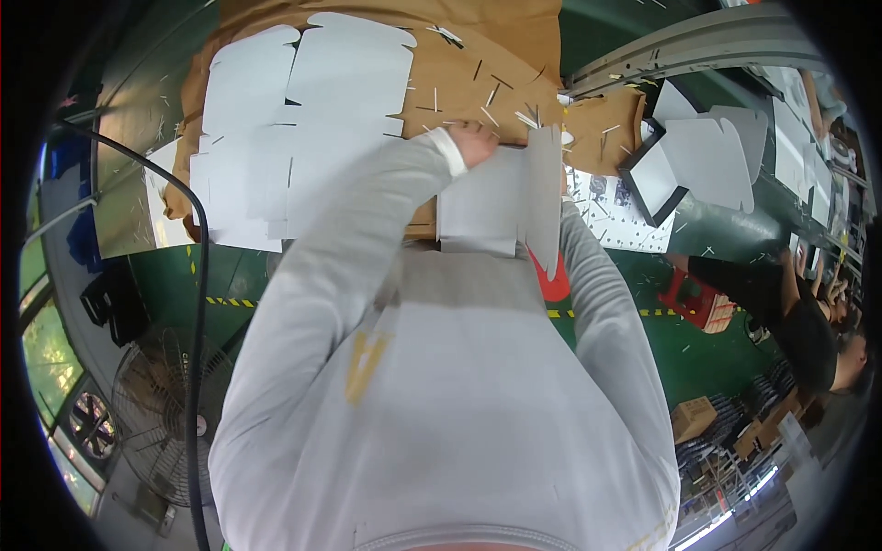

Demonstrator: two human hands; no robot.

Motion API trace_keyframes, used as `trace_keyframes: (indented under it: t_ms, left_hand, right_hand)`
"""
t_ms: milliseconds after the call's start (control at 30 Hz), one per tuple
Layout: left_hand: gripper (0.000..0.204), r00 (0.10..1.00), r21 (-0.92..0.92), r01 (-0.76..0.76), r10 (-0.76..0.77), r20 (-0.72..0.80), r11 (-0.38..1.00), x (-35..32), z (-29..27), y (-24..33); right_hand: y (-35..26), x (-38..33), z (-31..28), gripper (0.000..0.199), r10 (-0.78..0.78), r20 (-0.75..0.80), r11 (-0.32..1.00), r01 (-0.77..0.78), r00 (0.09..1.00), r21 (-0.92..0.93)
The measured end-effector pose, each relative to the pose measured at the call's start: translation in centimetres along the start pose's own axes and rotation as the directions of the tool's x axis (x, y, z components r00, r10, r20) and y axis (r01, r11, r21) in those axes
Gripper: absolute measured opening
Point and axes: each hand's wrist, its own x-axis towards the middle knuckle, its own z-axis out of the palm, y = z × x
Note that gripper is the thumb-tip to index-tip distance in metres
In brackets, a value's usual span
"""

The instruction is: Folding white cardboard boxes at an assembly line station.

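Observation:
A white cardboard sheet [480, 197], folded into a box-like shape, lies in front of me at the near edge of the table. At its far edge is my left hand [473, 142], fingers curled and closed on the cardboard there. Along its right side a long white flap [544, 197] stands up. My right hand [565, 184] is behind this flap; only a sliver shows, and its fingers are hidden.
Flat white die-cut sheets [344, 101] cover the left of the brown paper [450, 69], which is strewn with thin strips. Right of me are a black-edged white tray [654, 174] and more white sheets [712, 161]. A fan [170, 418] stands left; a person [808, 321] is at far right.

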Motion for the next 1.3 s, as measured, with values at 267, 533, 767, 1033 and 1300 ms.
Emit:
trace_keyframes:
  t_ms: [267,533,767,1033,1300]
  left_hand:
    - [0.018,0.792,-0.141,0.244,-0.113,0.599,0.96,-2.6,-3.7,-2.4]
    - [0.018,0.793,-0.133,0.029,0.058,0.606,0.991,0.2,-2.9,-3.2]
    - [0.024,0.667,-0.183,0.745,-0.726,0.168,0.642,-7.6,-12.6,-2.6]
    - [0.029,0.789,-0.578,0.589,-0.558,0.259,0.565,-10.0,-12.5,7.2]
    - [0.027,0.056,-0.928,0.348,-0.985,0.16,-0.131,-12.5,-15.1,2.2]
  right_hand:
    - [-4.2,-0.5,1.3,0.046,0.09,-0.124,0.974,-0.114,0.988,-0.198]
    - [-3.7,-0.8,0.8,0.044,-0.056,-0.081,0.991,0.046,0.995,-0.127]
    - [-1.3,-8.1,-4.5,0.024,0.274,-0.465,0.931,-0.111,0.842,0.347]
    - [-7.5,-10.0,2.9,0.039,0.395,0.096,0.642,-0.349,0.914,0.683]
    - [-7.8,-6.3,-1.9,0.034,0.347,0.158,0.804,-0.38,0.924,0.457]
